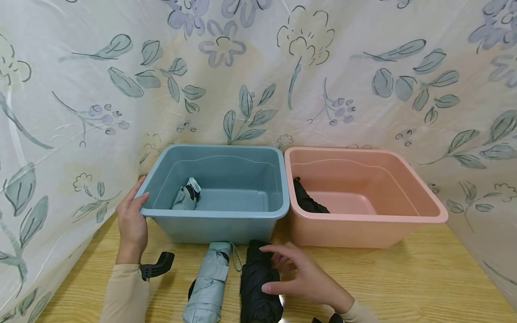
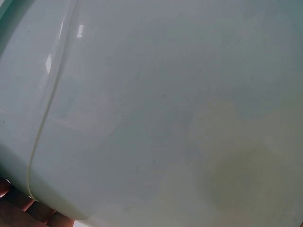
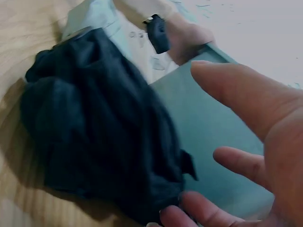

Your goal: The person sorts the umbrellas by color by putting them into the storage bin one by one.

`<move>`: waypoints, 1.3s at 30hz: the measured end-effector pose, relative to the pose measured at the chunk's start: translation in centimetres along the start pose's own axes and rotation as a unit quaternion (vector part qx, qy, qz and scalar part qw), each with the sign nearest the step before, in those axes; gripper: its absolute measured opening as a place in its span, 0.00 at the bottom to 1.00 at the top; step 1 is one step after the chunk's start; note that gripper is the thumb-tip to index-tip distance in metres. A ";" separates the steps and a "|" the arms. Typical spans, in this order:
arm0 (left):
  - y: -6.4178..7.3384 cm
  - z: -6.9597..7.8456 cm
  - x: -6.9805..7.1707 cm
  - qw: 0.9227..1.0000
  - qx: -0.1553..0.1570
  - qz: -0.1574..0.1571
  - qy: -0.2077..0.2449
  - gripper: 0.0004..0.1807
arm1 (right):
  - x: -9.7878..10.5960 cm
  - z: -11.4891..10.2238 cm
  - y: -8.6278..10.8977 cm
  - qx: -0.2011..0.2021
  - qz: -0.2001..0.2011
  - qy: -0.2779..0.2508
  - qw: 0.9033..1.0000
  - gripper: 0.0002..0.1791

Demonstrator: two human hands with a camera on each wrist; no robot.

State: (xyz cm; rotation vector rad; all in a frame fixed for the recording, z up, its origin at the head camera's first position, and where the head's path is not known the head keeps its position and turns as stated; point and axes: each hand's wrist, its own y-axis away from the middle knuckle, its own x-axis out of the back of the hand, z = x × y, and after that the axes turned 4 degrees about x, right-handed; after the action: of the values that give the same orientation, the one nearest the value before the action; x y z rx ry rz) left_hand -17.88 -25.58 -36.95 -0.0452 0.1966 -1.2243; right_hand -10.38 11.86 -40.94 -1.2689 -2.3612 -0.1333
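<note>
My left hand [image 1: 133, 224] grips the left rim of a blue plastic bin [image 1: 214, 214], its thumb over the edge. In the left wrist view, fingers [image 2: 21, 208] show at the lower left beside the bin's pale wall. My right hand [image 1: 300, 273] hovers with spread fingers at the right side of a folded black umbrella [image 1: 260, 287]. In the right wrist view, some fingertips come close to this umbrella [image 3: 104, 127]; whether they touch is unclear. Left of it lies a folded light blue umbrella [image 1: 208, 282] with a thin wrist loop.
A pink bin [image 1: 363, 218] stands right beside the blue one, with a black folded thing [image 1: 308, 199] inside. Inside the blue bin lies a light blue folded thing [image 1: 186, 196]. Flower-patterned sheeting [image 1: 258, 72] hangs behind the wooden table [image 1: 404, 278] and along its sides.
</note>
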 end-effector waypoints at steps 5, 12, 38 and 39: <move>0.0 -0.1 0.0 1.000 0.000 0.000 0.006 0.27 | -1.0 0.4 -0.4 -0.025 -0.007 0.035 0.999 0.36; 0.0 0.0 0.0 1.000 -0.002 0.002 -0.001 0.27 | -1.5 0.4 -1.0 -0.067 -0.025 0.063 0.995 0.39; 0.1 0.1 -0.1 1.000 0.002 0.005 -0.010 0.27 | -3.1 -0.2 -1.8 -0.099 -0.008 0.069 0.993 0.46; 0.1 0.1 -0.1 1.000 0.002 0.005 -0.010 0.27 | -3.1 -0.1 -1.8 -0.097 -0.006 0.066 0.993 0.46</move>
State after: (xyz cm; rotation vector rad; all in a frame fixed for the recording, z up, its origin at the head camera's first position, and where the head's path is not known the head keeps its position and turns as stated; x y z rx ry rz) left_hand -17.84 -25.46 -36.88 -0.0534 0.1766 -1.2143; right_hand -10.30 8.40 -41.96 -1.2912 -2.2858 -0.4476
